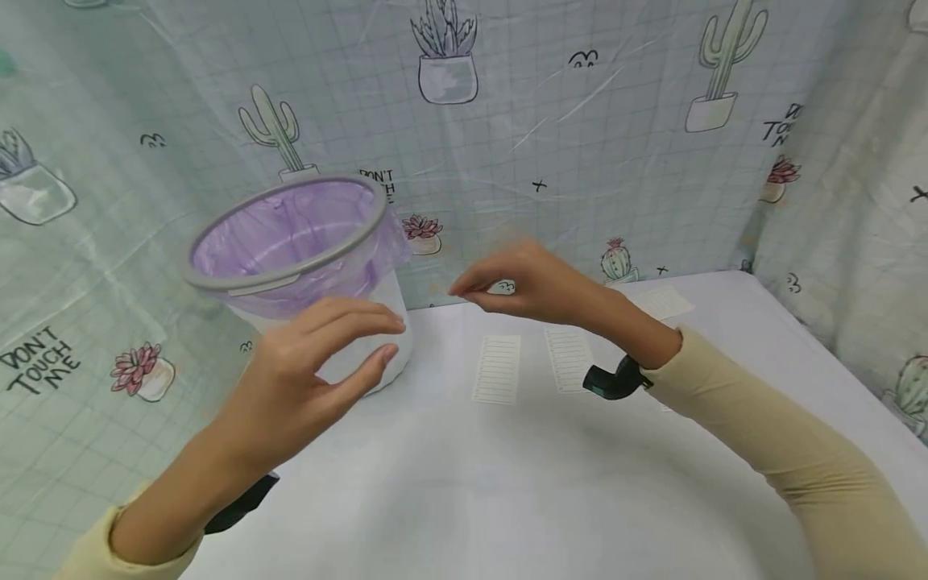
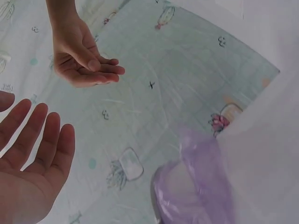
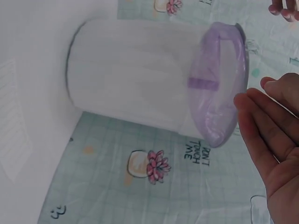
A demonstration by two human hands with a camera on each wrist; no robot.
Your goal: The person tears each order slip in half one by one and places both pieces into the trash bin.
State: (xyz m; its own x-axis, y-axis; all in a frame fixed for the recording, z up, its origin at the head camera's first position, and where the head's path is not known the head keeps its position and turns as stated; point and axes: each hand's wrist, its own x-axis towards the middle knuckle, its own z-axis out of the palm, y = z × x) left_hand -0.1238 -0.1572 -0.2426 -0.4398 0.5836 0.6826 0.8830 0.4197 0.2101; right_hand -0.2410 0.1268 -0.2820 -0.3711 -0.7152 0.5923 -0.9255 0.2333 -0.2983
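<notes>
A person's two bare hands are raised over a white surface (image 1: 449, 499), near an upright white cylindrical bin (image 3: 131, 72) at the back left, lined with a translucent purple plastic bag (image 1: 290, 234) under a grey ring (image 1: 221, 283). The left hand (image 1: 300, 379) has thumb and fingers loosely parted; the right hand (image 1: 532, 282) is narrower, fingers together and thumb close beneath. No object shows in either. Working around the bin would probably go best with fingertips kept off the ring and the loose bag edge, which could snag, and without bumping the bin, which looks light enough to tip. The left hand covers part of the bin, its bottom inside is hidden, and contact with the left hand is hard to judge. White ruled paper sheets (image 1: 497, 369) lie beyond; their print is unreadable, and the right arm partly covers some.
</notes>
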